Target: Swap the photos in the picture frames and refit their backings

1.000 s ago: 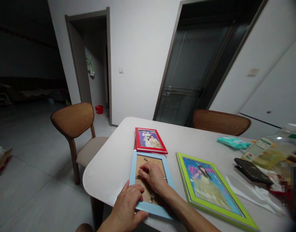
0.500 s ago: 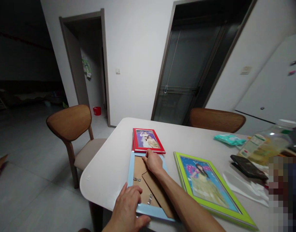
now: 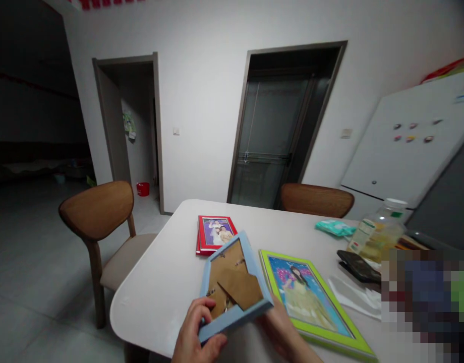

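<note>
A light-blue picture frame [image 3: 225, 272] is lifted off the table and tilted, its brown backing board and folding stand facing me. Small metal clips show along the board's edges. My left hand [image 3: 197, 327] grips the lower left corner, fingers over the rim and thumb below. At the lower right edge, my right hand [image 3: 277, 322] holds the frame from behind, its fingers mostly hidden. Just beyond lies a red picture frame [image 3: 201, 237] with a photo, partly covered by the blue one. A lime-green picture frame [image 3: 311, 330] with a photo lies face up to the right.
The white table [image 3: 152, 287] has a rounded left corner. On its right side are a teal packet [image 3: 334, 228], a large plastic bottle [image 3: 383, 227], a dark wallet-like object [image 3: 358, 267] and white plastic [image 3: 353, 297]. Wooden chairs stand left [image 3: 98, 209] and behind [image 3: 317, 199].
The blue frame has come up off the table and tilted. My right hand has moved from its far edge to its lower right side. The view has tipped upward.
</note>
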`<state>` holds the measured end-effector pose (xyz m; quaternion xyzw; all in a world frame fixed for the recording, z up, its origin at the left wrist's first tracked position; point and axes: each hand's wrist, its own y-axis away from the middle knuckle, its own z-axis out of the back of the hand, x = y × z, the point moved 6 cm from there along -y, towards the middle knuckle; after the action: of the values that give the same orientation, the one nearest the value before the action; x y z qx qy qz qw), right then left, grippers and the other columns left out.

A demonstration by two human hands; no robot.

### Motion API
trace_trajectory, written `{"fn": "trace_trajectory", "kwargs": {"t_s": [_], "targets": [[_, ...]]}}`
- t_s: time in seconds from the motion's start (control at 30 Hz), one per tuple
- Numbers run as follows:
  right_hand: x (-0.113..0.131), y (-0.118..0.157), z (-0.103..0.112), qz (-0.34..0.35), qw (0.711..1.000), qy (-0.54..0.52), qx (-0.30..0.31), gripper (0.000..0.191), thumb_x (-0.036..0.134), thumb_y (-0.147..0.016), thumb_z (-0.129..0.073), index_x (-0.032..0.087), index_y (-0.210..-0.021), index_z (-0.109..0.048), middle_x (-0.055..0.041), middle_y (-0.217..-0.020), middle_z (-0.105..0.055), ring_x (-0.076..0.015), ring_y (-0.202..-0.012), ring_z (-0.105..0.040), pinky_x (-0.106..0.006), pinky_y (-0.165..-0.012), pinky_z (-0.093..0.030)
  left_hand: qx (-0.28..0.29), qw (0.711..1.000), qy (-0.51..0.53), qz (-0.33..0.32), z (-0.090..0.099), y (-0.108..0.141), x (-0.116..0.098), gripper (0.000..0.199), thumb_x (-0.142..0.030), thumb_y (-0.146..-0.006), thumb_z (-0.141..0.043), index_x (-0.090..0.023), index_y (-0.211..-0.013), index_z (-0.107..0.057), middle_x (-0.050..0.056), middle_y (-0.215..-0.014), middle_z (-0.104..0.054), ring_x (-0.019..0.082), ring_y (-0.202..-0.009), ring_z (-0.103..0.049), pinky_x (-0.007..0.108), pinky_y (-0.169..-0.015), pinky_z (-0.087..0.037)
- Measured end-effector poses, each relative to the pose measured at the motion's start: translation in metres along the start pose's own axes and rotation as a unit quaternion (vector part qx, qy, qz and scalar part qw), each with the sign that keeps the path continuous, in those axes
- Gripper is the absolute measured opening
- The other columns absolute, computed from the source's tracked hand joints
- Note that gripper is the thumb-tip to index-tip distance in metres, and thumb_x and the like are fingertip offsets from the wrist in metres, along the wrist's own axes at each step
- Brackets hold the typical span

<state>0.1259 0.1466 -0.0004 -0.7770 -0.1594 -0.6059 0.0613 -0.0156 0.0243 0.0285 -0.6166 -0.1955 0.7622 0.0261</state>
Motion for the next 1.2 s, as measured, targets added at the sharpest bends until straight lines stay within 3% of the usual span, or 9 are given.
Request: {"fn": "trace_trajectory", "kwargs": {"t_s": [0.07,0.2,0.37,0.57,0.73,0.87,1.03,1.1,1.2], "targets": [[-0.014,0.019,-0.026,-0.079,0.989,-0.109,0.055,0.04,0.047,-0.068,-0.053,0.019,-0.096,-0.054,-0.0039,-0.078,-0.064,-0.0159,-0.066,-0.06,-0.028,-0.059,-0.046,-0.006,0.992,0.126,0.021,-0.02,-0.003,-0.003,0.036,-0.055,-0.067,-0.052,-0.019,-0.068,-0.047,0.009,-0.104,-0.051,0.027,-0.1,-0.046,0.035,-0.083,-0.037],[0.008,0.023,-0.026,-0.016,0.974,-0.225,-0.021,0.059,0.04,-0.064,-0.061,0.025,-0.116,-0.039,-0.0004,-0.087,-0.064,-0.015,-0.07,-0.06,-0.025,-0.059,-0.047,-0.007,0.966,0.256,0.045,-0.052,-0.019,-0.028,0.036,-0.048,-0.062,-0.063,-0.019,-0.079,-0.052,0.008,-0.103,-0.055,0.027,-0.102,-0.048,0.035,-0.087,-0.035],[0.053,0.003,0.062,0.018,0.993,-0.04,-0.114,0.072,0.032,-0.064,-0.059,0.023,-0.128,-0.025,-0.0006,-0.078,-0.066,-0.0167,-0.058,-0.06,-0.026,-0.051,-0.046,0.015,0.956,0.283,0.068,-0.069,-0.05,-0.054,0.043,-0.03,-0.066,-0.064,-0.019,-0.103,-0.046,0.008,-0.108,-0.055,0.022,-0.105,-0.047,0.032,-0.089,-0.036],[0.072,-0.023,0.164,0.016,0.963,0.215,-0.162,0.066,0.03,-0.066,-0.051,0.012,-0.127,-0.03,0.0005,-0.063,-0.062,-0.0153,-0.055,-0.059,-0.024,-0.052,-0.044,0.055,0.952,0.211,0.217,-0.118,-0.062,0.002,0.028,-0.032,-0.064,-0.057,-0.014,-0.084,-0.049,0.004,-0.074,-0.06,0.014,-0.065,-0.058,0.023,-0.056,-0.043],[0.075,-0.038,0.195,0.045,0.895,0.411,-0.168,0.058,0.03,-0.067,-0.045,0.008,-0.12,-0.041,-0.0028,-0.068,-0.065,-0.0162,-0.061,-0.06,-0.024,-0.055,-0.043,0.077,0.956,0.127,0.252,-0.15,-0.063,0.033,0.009,-0.018,-0.063,-0.054,-0.017,-0.065,-0.045,-0.006,-0.047,-0.049,0.009,-0.038,-0.047,0.019,-0.037,-0.032],[0.078,-0.049,0.21,0.056,0.87,0.455,-0.181,0.052,0.026,-0.063,-0.048,0.009,-0.113,-0.05,-0.0075,-0.085,-0.065,-0.0201,-0.079,-0.059,-0.027,-0.071,-0.042,0.099,0.958,0.062,0.261,-0.15,-0.059,0.045,0.012,-0.011,-0.06,-0.054,-0.017,-0.068,-0.047,-0.009,-0.04,-0.043,0.009,-0.031,-0.042,0.019,-0.033,-0.029],[0.084,-0.049,0.184,0.083,0.844,0.49,-0.201,0.043,0.017,-0.06,-0.051,0.006,-0.101,-0.058,-0.0184,-0.102,-0.058,-0.0321,-0.102,-0.047,-0.043,-0.091,-0.027,0.076,0.975,0.002,0.207,-0.106,-0.065,0.046,0.022,-0.012,-0.06,-0.054,-0.017,-0.082,-0.052,-0.006,-0.052,-0.051,0.011,-0.046,-0.049,0.02,-0.045,-0.035],[0.084,-0.054,0.143,0.119,0.849,0.484,-0.177,0.042,0.018,-0.064,-0.05,0.01,-0.105,-0.055,-0.0154,-0.112,-0.053,-0.0292,-0.11,-0.04,-0.041,-0.096,-0.022,0.047,0.983,-0.029,0.177,-0.078,-0.074,0.043,0.023,-0.015,-0.062,-0.054,-0.017,-0.084,-0.053,-0.002,-0.066,-0.056,0.012,-0.057,-0.052,0.022,-0.054,-0.038],[0.075,-0.073,0.066,0.146,0.877,0.447,-0.097,0.035,0.024,-0.071,-0.051,0.017,-0.105,-0.055,-0.0081,-0.107,-0.056,-0.021,-0.1,-0.049,-0.034,-0.092,-0.031,0.003,0.987,-0.076,0.143,-0.042,-0.087,0.038,0.023,-0.018,-0.063,-0.054,-0.017,-0.086,-0.054,0.002,-0.08,-0.057,0.015,-0.068,-0.052,0.026,-0.064,-0.038]]}}
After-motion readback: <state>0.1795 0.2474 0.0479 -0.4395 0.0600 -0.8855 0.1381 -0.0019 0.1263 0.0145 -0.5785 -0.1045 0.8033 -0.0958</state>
